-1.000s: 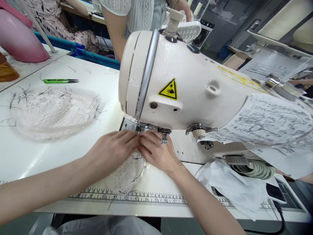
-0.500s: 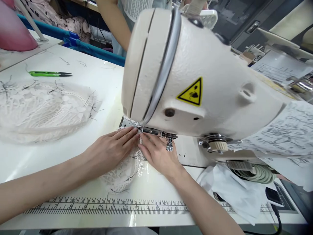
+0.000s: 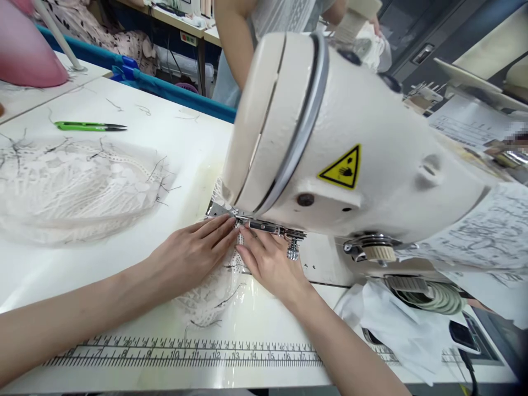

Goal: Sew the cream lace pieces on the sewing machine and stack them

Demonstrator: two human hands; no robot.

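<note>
A piece of white lace (image 3: 206,301) with dark loose threads lies on the table and runs beneath the head of a cream sewing machine (image 3: 379,143). My left hand (image 3: 192,256) rests flat on the lace, its fingers stretched toward the needle area. On the other side of the lace edge, my right hand (image 3: 270,261) lies with fingers extended and thumb apart, partly behind the machine's metal attachment (image 3: 264,226). Both sets of fingertips are close to the metal needle plate (image 3: 217,210). The needle itself is hard to make out.
Another lace piece (image 3: 82,190) with dark threads lies at left, below green thread snips (image 3: 88,126). A printed ruler (image 3: 185,353) runs along the front edge. White cloth (image 3: 388,322) and a phone-like black object (image 3: 464,334) are at right. Another person's arm (image 3: 235,41) shows behind.
The view has shifted, so the machine sits farther right and lower. Lace now shows behind the needle plate. My hands keep nearly the same pose on the lace; the person behind has moved.
</note>
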